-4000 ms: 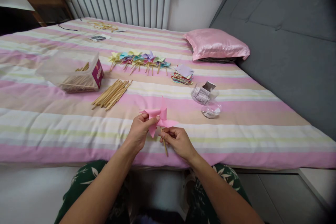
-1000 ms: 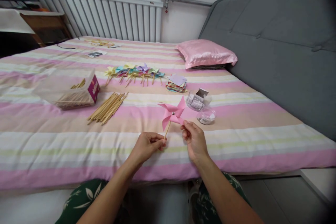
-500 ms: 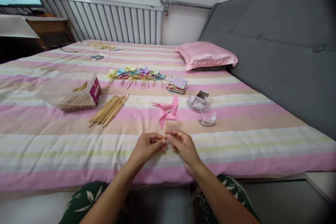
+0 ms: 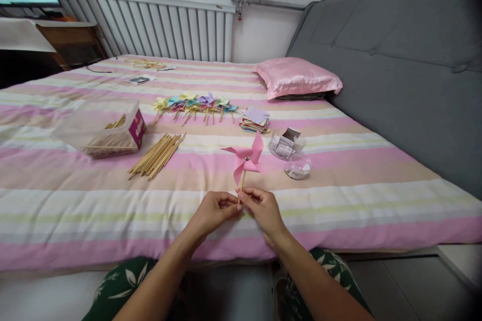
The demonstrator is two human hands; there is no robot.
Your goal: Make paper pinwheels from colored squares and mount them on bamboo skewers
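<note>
Pink pinwheel (image 4: 248, 155): was held nearly upright over the striped bedspread (image 4: 339, 205), near its front edge.
Left hand (image 4: 215, 210): pinched the pinwheel's stick (image 4: 243, 179) low down.
Right hand (image 4: 261, 207): pinched it just above.
Loose wooden sticks (image 4: 157, 156): lay beside the plastic box (image 4: 136, 129).

Four-bladed pink paper pinwheel (image 4: 243, 156), pointed tips, w/ shiny silver ctr. pin (image 4: 247, 159), on thin lt.-brown wooden stick (image 4: 243, 179). Blades face viewer; stick approx. upright, sl. tilted, lower part pinched btwn. left hand (image 4: 213, 210) & right hand (image 4: 262, 206).
</note>
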